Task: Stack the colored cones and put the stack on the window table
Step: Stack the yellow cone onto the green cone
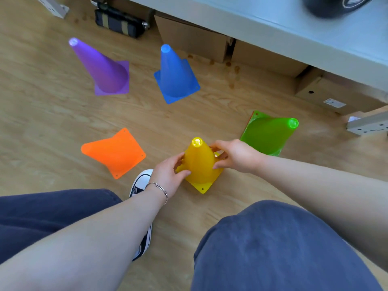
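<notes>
Several colored cones stand on the wooden floor. A yellow cone (199,164) is upright just in front of me; my left hand (168,177) grips its left side and my right hand (237,156) grips its right side. An orange cone (113,153) stands to the left of it. A green cone (269,134) stands to the right, behind my right hand, with a sliver of red-orange showing at its base edge. Farther off stand a purple cone (102,70) and a blue cone (175,76).
A white table (315,32) runs along the top right, with a dark round object (333,5) on it and cardboard boxes (193,38) beneath. A black bag (119,22) lies at the back. My knees and a sneaker (139,183) fill the near floor.
</notes>
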`<state>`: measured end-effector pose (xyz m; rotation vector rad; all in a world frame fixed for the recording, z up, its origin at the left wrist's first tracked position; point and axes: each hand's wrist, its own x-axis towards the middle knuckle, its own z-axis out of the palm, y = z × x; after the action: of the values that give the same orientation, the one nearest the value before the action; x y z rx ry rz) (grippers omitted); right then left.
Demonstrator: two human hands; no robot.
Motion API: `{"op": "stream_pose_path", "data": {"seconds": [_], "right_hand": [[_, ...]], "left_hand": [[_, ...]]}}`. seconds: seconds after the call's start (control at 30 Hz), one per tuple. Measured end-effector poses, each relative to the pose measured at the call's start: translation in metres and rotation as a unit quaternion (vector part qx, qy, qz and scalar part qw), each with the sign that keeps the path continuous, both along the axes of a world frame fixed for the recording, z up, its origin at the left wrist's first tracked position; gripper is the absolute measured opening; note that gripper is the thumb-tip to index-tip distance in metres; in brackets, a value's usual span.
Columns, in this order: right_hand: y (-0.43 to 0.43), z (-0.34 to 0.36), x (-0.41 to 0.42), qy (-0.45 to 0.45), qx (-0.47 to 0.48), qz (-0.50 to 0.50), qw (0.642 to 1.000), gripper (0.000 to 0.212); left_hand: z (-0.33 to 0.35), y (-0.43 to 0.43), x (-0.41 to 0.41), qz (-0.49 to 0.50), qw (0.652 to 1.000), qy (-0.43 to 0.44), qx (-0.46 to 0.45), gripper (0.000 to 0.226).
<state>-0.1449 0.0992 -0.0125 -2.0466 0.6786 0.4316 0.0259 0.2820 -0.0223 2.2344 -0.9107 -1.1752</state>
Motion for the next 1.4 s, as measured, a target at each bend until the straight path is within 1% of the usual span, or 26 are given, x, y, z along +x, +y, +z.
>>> {"op": "stream_pose_path", "data": {"seconds": [0.07,0.17,0.33,0.43,0.63,0.77,0.9,1.0,1.1,1.23,1.4], "right_hand": [[-0.005,0.009,0.0,-0.009,0.003,-0.014,1.0,0.067],[-0.012,0.025,0.0,-0.019,-0.006,-0.037,0.999,0.067],[-0.029,0.056,0.005,-0.037,-0.052,-0.075,0.995,0.06],[-0.038,0.071,0.005,-0.043,-0.067,-0.098,0.992,0.061],[-0.046,0.102,0.012,-0.057,-0.087,-0.138,0.985,0.06],[-0.054,0.124,0.01,-0.076,-0.095,-0.17,0.978,0.065],[-0.061,0.153,-0.008,-0.106,-0.072,-0.209,0.969,0.08],[-0.066,0.171,-0.026,-0.114,-0.082,-0.238,0.961,0.084],[-0.071,0.185,-0.046,-0.107,-0.098,-0.259,0.955,0.082],[-0.076,0.191,-0.081,-0.09,-0.085,-0.277,0.953,0.072],[-0.071,0.175,-0.11,-0.053,-0.117,-0.298,0.946,0.068]], "left_hand": [[0.007,-0.007,0.002,0.002,1.0,0.007,-0.02,0.062],[0.021,-0.022,0.008,-0.022,0.999,0.001,-0.037,0.064],[0.046,-0.05,0.021,-0.056,0.996,-0.03,-0.07,0.065],[0.062,-0.067,0.028,-0.057,0.993,-0.02,-0.099,0.066],[0.094,-0.091,0.04,-0.064,0.987,-0.03,-0.147,0.056],[0.113,-0.106,0.041,-0.083,0.982,-0.009,-0.17,0.058],[0.137,-0.129,0.034,-0.123,0.978,-0.006,-0.168,0.065],[0.154,-0.148,0.021,-0.154,0.976,0.012,-0.155,0.071],[0.163,-0.167,0.004,-0.179,0.969,0.022,-0.167,0.072],[0.161,-0.189,-0.022,-0.232,0.955,0.024,-0.182,0.072],[0.142,-0.207,-0.047,-0.305,0.938,-0.018,-0.161,0.073]]}}
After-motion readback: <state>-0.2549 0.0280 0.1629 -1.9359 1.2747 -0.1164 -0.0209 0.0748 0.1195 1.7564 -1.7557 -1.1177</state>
